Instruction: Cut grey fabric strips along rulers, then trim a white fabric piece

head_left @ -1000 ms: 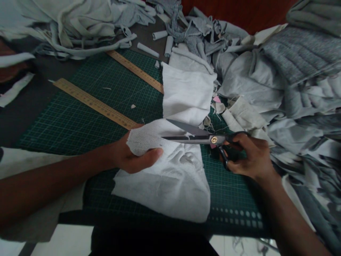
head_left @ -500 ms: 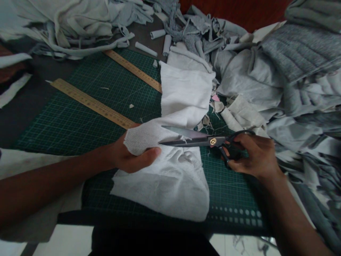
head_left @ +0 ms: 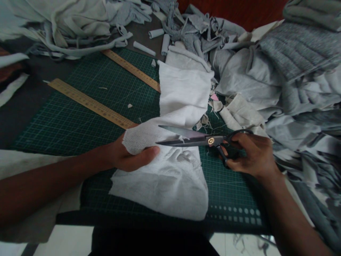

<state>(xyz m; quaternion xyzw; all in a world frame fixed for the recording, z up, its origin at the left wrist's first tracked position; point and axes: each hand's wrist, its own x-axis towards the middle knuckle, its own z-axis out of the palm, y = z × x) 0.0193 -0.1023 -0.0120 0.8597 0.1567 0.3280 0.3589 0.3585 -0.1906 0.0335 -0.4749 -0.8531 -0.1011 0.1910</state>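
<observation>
My left hand (head_left: 133, 153) grips a piece of white knit fabric (head_left: 165, 192), thumb on top and the fingers hidden beneath. The cloth is folded up over the hand, and its lower part spreads toward the mat's front edge. In my right hand (head_left: 252, 153) is a pair of black-handled scissors (head_left: 197, 140), fingers through the loops. Their blades are parted and point left, lying across the fabric close to my left thumb. Some loose threads cling to the blades. Just beyond, another white fabric piece (head_left: 183, 85) lies on the green cutting mat (head_left: 90, 74).
Two wooden rulers, the nearer ruler (head_left: 87, 103) and the farther ruler (head_left: 130, 69), lie slantwise on the mat. Grey fabric heaps (head_left: 247, 74) crowd the right side and back. Small cloth scraps (head_left: 217, 105) sit right of the white pieces. Rolled strips (head_left: 144, 48) rest behind the mat.
The whole view has shifted very slightly to the left. Both hands, the scissors and the fabric keep nearly the same positions, with the blades still parted.
</observation>
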